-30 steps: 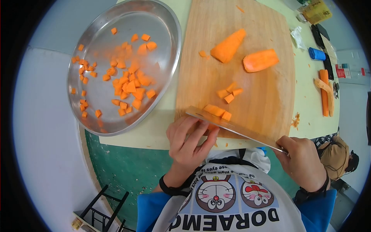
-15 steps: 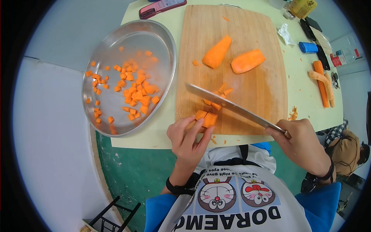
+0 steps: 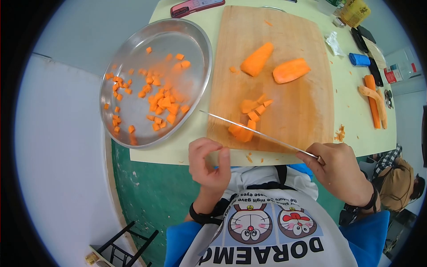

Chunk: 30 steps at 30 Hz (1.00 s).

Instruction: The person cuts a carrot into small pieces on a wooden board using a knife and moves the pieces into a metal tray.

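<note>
My right hand point(image 3: 336, 167) is wrapped round the handle of a kitchen knife point(image 3: 262, 134). The long blade points left across the front of the wooden cutting board point(image 3: 307, 107), directly over some carrot pieces point(image 3: 242, 134). Just off the board's front left corner, my left hand point(image 3: 209, 164) is empty, with its fingers curled and the thumb standing apart from them. Several cut carrot bits point(image 3: 254, 109) lie behind the blade. Farther back rest two larger carrot pieces, a tapered one point(image 3: 257, 60) and a blunt one point(image 3: 291, 70).
An oval metal tray point(image 3: 133, 49) with carrot cubes stands left of the board. Beyond it lies a phone point(image 3: 198, 6). To the right are carrots point(image 3: 372, 101), peelings point(image 3: 340, 133), a blue roll point(image 3: 359, 59), crumpled tissue point(image 3: 334, 43) and a clear bottle point(image 3: 400, 70). Another person point(image 3: 396, 187) is at far right.
My left hand has let go of the carrot pieces and drawn back off the board. The knife has come nearer the front edge, over those pieces. The view has shifted slightly.
</note>
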### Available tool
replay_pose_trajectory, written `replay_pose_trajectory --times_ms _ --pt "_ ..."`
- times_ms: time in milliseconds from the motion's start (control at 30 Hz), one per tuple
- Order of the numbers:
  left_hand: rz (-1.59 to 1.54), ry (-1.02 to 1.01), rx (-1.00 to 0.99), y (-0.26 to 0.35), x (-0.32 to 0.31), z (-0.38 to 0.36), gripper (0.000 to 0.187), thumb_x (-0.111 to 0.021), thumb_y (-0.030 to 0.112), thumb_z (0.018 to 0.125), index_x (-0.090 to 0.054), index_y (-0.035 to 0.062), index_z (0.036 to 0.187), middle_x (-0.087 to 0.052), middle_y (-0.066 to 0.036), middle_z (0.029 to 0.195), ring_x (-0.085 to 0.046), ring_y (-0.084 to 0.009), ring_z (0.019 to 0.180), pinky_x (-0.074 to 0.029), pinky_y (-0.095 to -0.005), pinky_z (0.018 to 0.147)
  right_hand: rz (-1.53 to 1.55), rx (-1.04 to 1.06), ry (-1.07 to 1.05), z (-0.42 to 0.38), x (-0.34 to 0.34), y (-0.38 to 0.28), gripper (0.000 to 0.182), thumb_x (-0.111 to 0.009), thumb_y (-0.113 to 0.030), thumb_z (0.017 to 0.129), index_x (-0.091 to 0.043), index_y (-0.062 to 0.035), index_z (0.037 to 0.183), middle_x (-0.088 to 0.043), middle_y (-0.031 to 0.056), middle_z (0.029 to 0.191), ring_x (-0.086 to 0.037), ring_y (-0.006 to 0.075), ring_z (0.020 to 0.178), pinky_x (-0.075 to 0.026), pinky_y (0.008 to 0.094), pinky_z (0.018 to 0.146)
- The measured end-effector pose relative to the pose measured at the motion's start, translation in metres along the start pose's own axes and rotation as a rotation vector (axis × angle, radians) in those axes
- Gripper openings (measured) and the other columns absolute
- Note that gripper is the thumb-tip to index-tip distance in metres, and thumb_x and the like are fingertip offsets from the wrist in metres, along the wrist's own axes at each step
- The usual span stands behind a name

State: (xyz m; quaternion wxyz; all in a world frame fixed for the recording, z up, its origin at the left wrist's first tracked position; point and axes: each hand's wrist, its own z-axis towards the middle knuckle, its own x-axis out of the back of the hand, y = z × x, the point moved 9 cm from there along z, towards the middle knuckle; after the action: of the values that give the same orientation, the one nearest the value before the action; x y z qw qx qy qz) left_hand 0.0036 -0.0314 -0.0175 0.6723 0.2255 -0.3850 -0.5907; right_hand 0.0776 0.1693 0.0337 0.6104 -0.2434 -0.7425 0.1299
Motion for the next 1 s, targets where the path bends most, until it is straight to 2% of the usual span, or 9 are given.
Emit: replay_pose_trajectory --times_ms 167,267,367,400,500,567,800,867,1000 --pt "-0.079 0.187 0.188 -0.012 0.018 0.015 0.012 -0.050 0.005 0.089 -0.052 -0.0023 0.098 -0.052 -0.010 0.094 -0.048 -0.0139 0.079 -0.040 -0.0246 0.070 -0.032 -0.018 -0.026 0.000 -0.005 -0.002 0.018 -0.065 -0.014 0.079 -0.056 -0.0010 0.070 -0.054 0.0137 0.056 -0.056 0.0314 0.049 -0.045 0.0378 0.045" --pt "0.004 0.163 0.173 -0.001 0.018 0.041 0.025 -0.043 0.018 0.093 -0.051 -0.0028 0.105 -0.053 -0.010 0.098 -0.051 -0.0158 0.084 -0.039 -0.0265 0.074 -0.033 -0.006 -0.038 -0.002 -0.006 -0.004 0.017 -0.066 -0.013 0.077 -0.055 -0.0015 0.071 -0.054 0.0130 0.056 -0.056 0.0311 0.049 -0.045 0.0376 0.045" --pt "-0.232 0.184 0.198 -0.003 0.010 0.063 0.045 -0.033 0.035 0.095 -0.048 -0.0033 0.114 -0.057 -0.014 0.105 -0.054 -0.0208 0.099 -0.037 -0.0335 0.085 -0.064 0.019 -0.021 -0.002 -0.007 -0.006 0.017 -0.067 -0.012 0.076 -0.054 -0.0018 0.070 -0.054 0.0122 0.056 -0.057 0.0304 0.050 -0.046 0.0373 0.045" --pt "-0.233 0.188 0.202 -0.005 0.010 0.070 0.045 -0.033 0.035 0.095 -0.048 -0.0033 0.114 -0.057 -0.014 0.105 -0.054 -0.0208 0.099 -0.037 -0.0335 0.085 -0.067 0.020 -0.025 -0.002 -0.008 -0.005 0.017 -0.067 -0.012 0.076 -0.054 -0.0018 0.070 -0.054 0.0122 0.056 -0.057 0.0304 0.050 -0.046 0.0373 0.045" --pt "-0.420 -0.098 0.167 0.005 -0.013 0.084 0.039 -0.037 0.030 0.094 -0.049 -0.0039 0.110 -0.059 -0.014 0.099 -0.056 -0.0198 0.095 -0.038 -0.0323 0.086 -0.081 0.041 -0.001 -0.002 -0.009 -0.006 0.017 -0.067 -0.013 0.076 -0.054 -0.0020 0.071 -0.054 0.0119 0.056 -0.056 0.0300 0.049 -0.046 0.0373 0.045" --pt "-0.424 -0.222 0.385 -0.003 -0.030 0.081 0.031 -0.040 0.022 0.094 -0.052 -0.0034 0.105 -0.061 -0.012 0.087 -0.058 -0.0182 0.088 -0.040 -0.0304 0.084 -0.075 0.011 -0.021 -0.002 -0.009 -0.005 0.017 -0.067 -0.013 0.076 -0.054 -0.0023 0.071 -0.054 0.0117 0.056 -0.057 0.0300 0.049 -0.046 0.0370 0.045" --pt "-0.446 -0.307 0.382 -0.003 -0.039 0.083 0.024 -0.040 0.014 0.093 -0.054 -0.0046 0.099 -0.057 -0.008 0.065 -0.054 -0.0143 0.066 -0.043 -0.0269 0.070 -0.044 -0.014 -0.052 -0.001 -0.011 -0.001 0.017 -0.066 -0.014 0.076 -0.054 -0.0034 0.071 -0.055 0.0112 0.057 -0.057 0.0298 0.050 -0.046 0.0365 0.045" --pt "-0.582 -0.223 0.409 -0.005 -0.037 0.082 0.019 -0.043 0.007 0.090 -0.058 -0.0038 0.095 -0.054 -0.003 0.059 -0.049 -0.0060 0.055 -0.035 -0.0188 0.054 -0.063 -0.025 -0.068 -0.001 -0.013 0.001 0.016 -0.067 -0.013 0.075 -0.054 -0.0035 0.072 -0.055 0.0109 0.059 -0.057 0.0297 0.052 -0.046 0.0370 0.046" --pt "-0.458 -0.328 0.356 -0.007 -0.039 0.082 0.026 -0.036 0.008 0.089 -0.054 -0.0066 0.100 -0.051 -0.006 0.055 -0.047 -0.0126 0.054 -0.041 -0.0258 0.058 -0.064 -0.029 -0.111 0.000 -0.014 -0.001 0.016 -0.067 -0.012 0.073 -0.054 -0.0036 0.073 -0.056 0.0107 0.060 -0.058 0.0298 0.054 -0.047 0.0375 0.048"
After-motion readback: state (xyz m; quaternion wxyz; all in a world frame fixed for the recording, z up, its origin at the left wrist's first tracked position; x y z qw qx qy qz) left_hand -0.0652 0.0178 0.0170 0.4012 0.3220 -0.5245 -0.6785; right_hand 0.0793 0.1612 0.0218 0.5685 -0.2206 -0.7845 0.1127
